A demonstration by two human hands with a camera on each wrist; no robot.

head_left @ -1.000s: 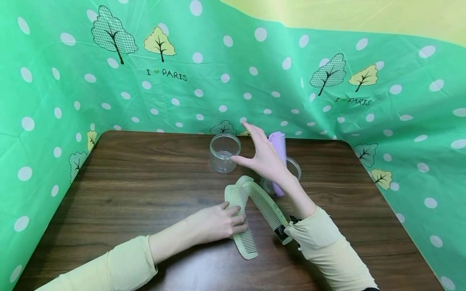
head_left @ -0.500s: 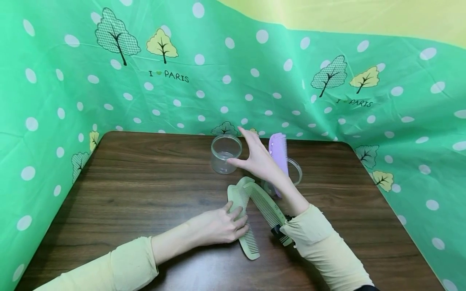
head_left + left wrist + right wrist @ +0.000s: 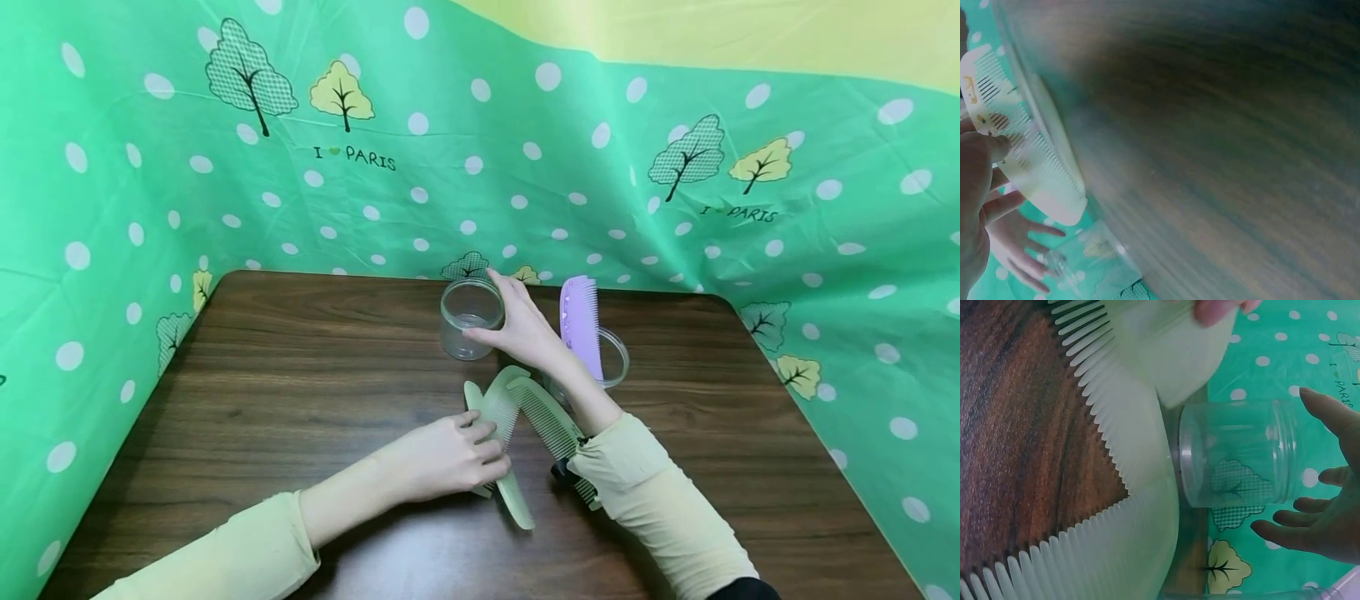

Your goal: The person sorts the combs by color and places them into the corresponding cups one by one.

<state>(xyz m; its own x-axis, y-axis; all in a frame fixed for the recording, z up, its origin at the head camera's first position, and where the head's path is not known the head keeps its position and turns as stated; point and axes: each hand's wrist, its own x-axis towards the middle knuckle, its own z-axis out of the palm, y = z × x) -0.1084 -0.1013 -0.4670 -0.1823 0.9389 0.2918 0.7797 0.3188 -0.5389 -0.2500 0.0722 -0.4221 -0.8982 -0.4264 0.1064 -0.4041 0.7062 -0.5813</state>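
My left hand (image 3: 453,454) grips a pale green comb (image 3: 516,504) tilted onto its edge; in the left wrist view the thumb lies on the teeth of this comb (image 3: 1050,178). Two more green combs, one in the middle (image 3: 504,392) and one at the right (image 3: 546,417), lie on the table with their upper ends overlapping. My right hand (image 3: 525,333) spreads its fingers beside a clear jar (image 3: 454,337), fingertips near the rim. In the right wrist view a gap shows between those fingers and the jar (image 3: 1235,456).
Behind my right forearm a purple comb (image 3: 579,321) stands in a second clear jar (image 3: 626,358), partly hidden. The brown wooden table (image 3: 322,375) ends at the back against a green dotted cloth (image 3: 420,196). A black item (image 3: 562,473) sits by the right sleeve.
My left hand has tipped its comb up from flat to edge-on, uncovering more of the middle comb. The right hand has moved left and slightly down toward the clear jar.
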